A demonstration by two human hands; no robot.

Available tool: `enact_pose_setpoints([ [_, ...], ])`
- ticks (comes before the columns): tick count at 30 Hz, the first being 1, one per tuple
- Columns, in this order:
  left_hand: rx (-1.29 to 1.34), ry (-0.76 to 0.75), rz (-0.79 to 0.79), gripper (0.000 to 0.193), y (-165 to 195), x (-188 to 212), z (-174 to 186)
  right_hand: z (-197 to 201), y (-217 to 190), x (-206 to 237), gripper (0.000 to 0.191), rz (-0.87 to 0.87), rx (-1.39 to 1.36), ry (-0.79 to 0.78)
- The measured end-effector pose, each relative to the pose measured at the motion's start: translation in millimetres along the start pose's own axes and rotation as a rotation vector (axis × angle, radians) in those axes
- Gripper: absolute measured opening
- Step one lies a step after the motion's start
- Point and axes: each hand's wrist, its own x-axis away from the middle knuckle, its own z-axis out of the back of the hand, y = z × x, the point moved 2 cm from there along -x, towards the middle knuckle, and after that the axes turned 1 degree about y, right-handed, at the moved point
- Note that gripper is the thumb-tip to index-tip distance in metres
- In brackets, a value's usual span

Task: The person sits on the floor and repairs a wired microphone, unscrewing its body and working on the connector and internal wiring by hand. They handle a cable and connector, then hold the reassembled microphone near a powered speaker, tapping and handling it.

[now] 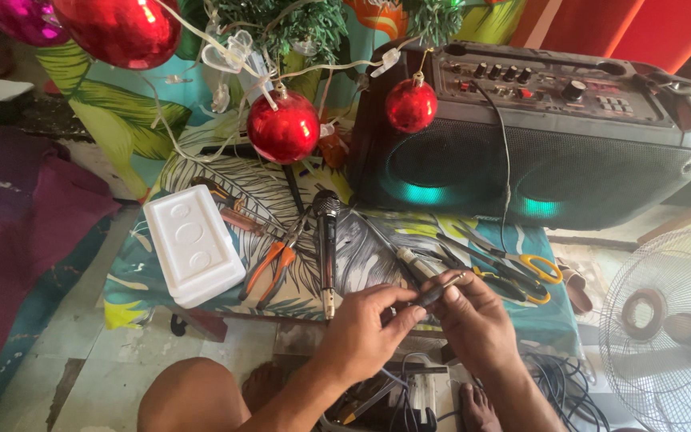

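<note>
Where hands (417, 324) meet: audio plug (440, 291).

The baubles (283, 128) are glossy red, mirror-smooth, while the white box (192, 242) beside the pliers (272, 268) looks like matt foam with a faintly grainy skin. The speaker (539, 132) has a dull black plastic shell and a fine mesh front – the microphone (327, 240) shows a metal grille head and a dark smooth body, and the scissors (513, 268) have steel blades with shiny yellow plastic handles. The tablecloth (377, 256) is soft printed cloth, and the plug (440, 291) pinched between the left hand (365, 332) and right hand (473, 320) has a bright metal tip on a black sleeve.
</note>
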Motion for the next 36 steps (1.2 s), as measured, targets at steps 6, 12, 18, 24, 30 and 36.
enact_pose_setpoints([
  [6, -0.019, 0.136, -0.167, 0.02, -4, 5, -8, -9, 3, 11, 0.033, -0.145, 0.375, 0.196],
  [12, 0.027, 0.112, -0.075, 0.023, -11, 6, -21, -17, 10, 9, 0.037, -0.02, 0.193, 0.181],
  [18, 0.192, 0.122, -0.147, 0.027, -15, 5, -28, -27, 13, 15, 0.038, -0.014, 0.268, 0.169],
  [24, -0.242, 0.171, -0.019, 0.034, -39, -16, 4, -25, -7, 16, 0.034, 0.078, 0.119, 0.293],
  [30, -0.773, 0.416, 0.169, 0.056, -71, -62, 61, -38, -28, 18, 0.042, -0.087, 0.204, 0.302],
  [36, -0.764, 0.21, 0.495, 0.054, -89, -82, 50, -47, -46, 13, 0.043, -0.105, 0.387, 0.34],
])
